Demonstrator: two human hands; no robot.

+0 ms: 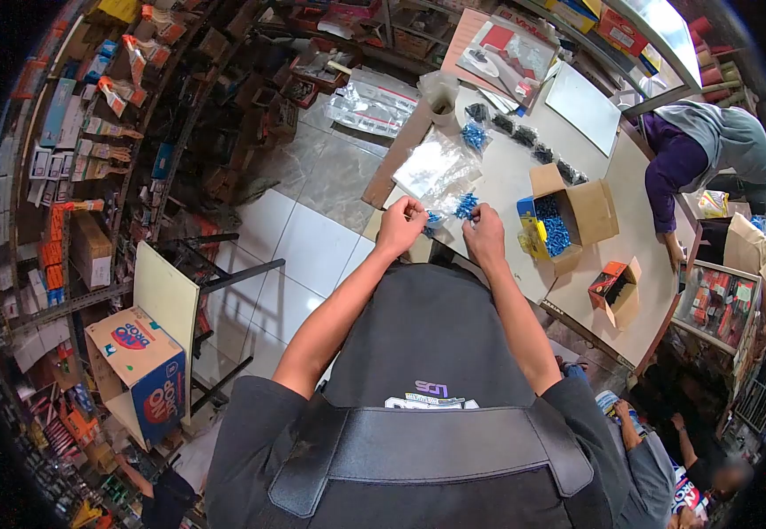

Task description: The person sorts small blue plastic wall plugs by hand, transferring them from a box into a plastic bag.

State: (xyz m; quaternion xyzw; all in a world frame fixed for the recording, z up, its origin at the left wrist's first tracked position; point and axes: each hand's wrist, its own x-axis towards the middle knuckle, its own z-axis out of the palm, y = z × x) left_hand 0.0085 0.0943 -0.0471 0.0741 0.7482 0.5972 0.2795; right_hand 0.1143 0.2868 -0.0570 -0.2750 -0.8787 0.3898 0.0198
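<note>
My left hand [400, 227] is closed in a pinch at the table's near edge, on what looks like a clear plastic bag. Small blue wall plugs [432, 220] show beside its fingertips. Just right of it my right hand [485, 234] is also pinched, its fingertips against the thin plastic by a second cluster of blue wall plugs [466, 205]. The film is hard to make out between the hands. Further right stands an open cardboard box [594, 212] full of loose blue wall plugs [553, 227].
Clear bags [440, 163] lie beyond my hands, near a bagged blue bundle [474, 135] and a row of dark packets [524, 135]. A smaller open box [615, 292] sits right. A person in a purple sleeve [676, 163] leans on the table. Shelves line the left.
</note>
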